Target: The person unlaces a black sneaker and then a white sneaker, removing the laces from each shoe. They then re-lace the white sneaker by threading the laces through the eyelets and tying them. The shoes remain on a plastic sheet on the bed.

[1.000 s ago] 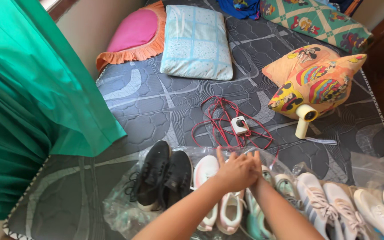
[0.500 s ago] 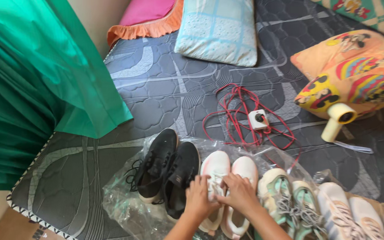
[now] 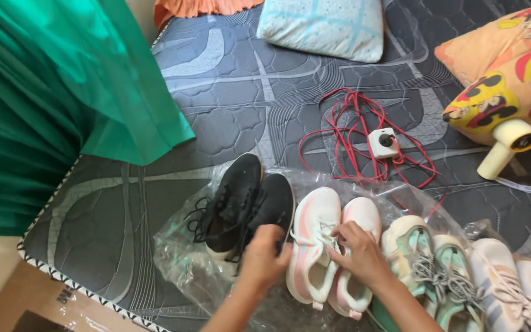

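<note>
A pair of white and pink sneakers [image 3: 316,240] lies on clear plastic wrap [image 3: 179,264] at the near edge of a grey quilted mattress [image 3: 228,117]. My right hand [image 3: 357,253] rests on the pair, its fingers pinching the white laces of the left shoe. My left hand [image 3: 264,257] sits at the gap between that shoe and a black pair of sneakers [image 3: 244,206], fingers curled down; whether it grips anything I cannot tell.
A mint and grey pair of sneakers [image 3: 428,267] and a white pair [image 3: 520,286] lie to the right. Behind them: a red cable with a white switch box [image 3: 382,142], a cream hair dryer [image 3: 504,147], a cartoon-print pillow [image 3: 511,67], a pale blue pillow [image 3: 324,24]. A green curtain [image 3: 44,98] hangs at the left.
The view has tilted down and shifted left. My clasped hands drew back from above the shoes and settled on the pink and white pair, the right one taking the laces.
</note>
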